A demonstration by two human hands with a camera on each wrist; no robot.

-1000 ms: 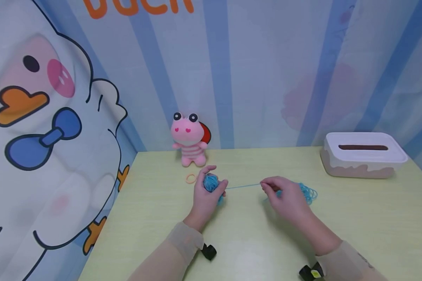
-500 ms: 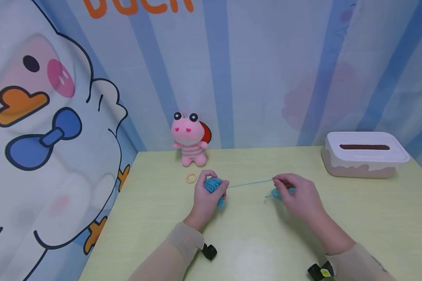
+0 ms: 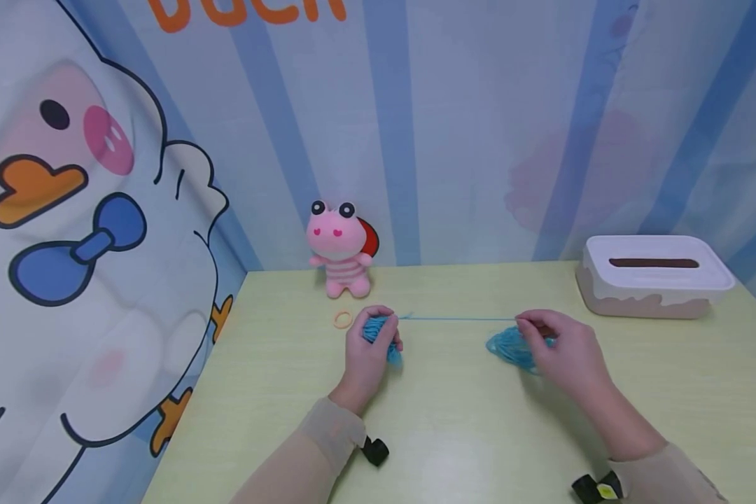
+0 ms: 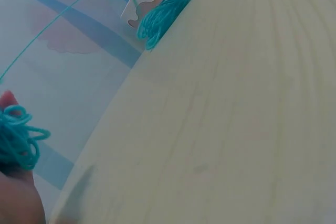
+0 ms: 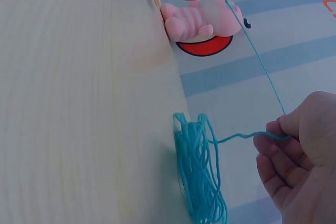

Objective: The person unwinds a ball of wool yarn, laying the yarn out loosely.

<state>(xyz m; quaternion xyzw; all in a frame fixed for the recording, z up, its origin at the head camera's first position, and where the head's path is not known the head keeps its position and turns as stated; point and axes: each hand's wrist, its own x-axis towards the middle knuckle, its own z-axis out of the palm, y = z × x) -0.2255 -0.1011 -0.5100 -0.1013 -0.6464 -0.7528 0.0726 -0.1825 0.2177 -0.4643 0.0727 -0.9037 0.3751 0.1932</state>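
My left hand (image 3: 367, 357) grips a bundle of blue yarn (image 3: 376, 329), fingers curled round it; loose loops of this yarn (image 4: 18, 137) stick out in the left wrist view. A single taut strand (image 3: 456, 319) runs from it across to my right hand (image 3: 567, 350), which pinches the strand between thumb and forefinger. Below and beside the right hand, a looser skein of blue yarn (image 3: 510, 346) lies on the table. In the right wrist view a slack length links that skein (image 5: 198, 171) to the pinching fingertips (image 5: 286, 124).
A pink striped plush toy (image 3: 338, 248) stands at the back of the table (image 3: 441, 434), with a small orange ring (image 3: 343, 320) in front of it. At the back right sits a white and brown tissue box (image 3: 655, 276). A printed curtain (image 3: 466, 126) hangs behind.
My right hand has moved to the right, lengthening the strand between the hands and uncovering more of the skein. The left hand's fingers have curled further over its yarn bundle.
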